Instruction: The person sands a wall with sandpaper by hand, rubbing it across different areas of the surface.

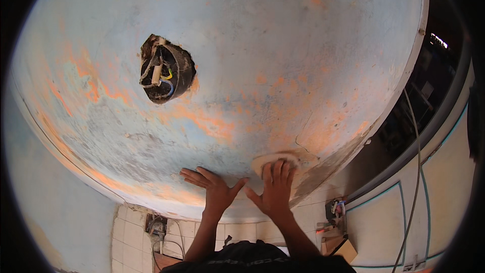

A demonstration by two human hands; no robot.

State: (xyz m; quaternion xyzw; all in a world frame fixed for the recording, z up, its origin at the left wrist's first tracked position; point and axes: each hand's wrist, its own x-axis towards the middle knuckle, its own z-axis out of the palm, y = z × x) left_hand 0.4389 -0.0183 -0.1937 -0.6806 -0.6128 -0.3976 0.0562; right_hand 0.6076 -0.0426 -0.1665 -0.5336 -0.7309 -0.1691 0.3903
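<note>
A wall (242, 71) with worn pale blue-grey paint and orange patches fills most of the view. My left hand (214, 189) rests against its lower part, fingers stretched toward the left and thumb spread. Close by on the right, my right hand (277, 187) presses its extended fingers onto a rounded beige patch (260, 161). Whether that patch is a loose sheet or part of the wall's surface, I cannot tell. A whitish smear lies near those fingertips. The two thumbs point toward each other with a small gap between them.
A ragged hole with a dark round box (184, 68) and loose wires opens in the wall. Below right are a cardboard box (343, 252) and tools (336, 210) on the tiled floor. A cable (417, 172) hangs before a pale panelled door (376, 222). Another socket hole (156, 222) is lower left.
</note>
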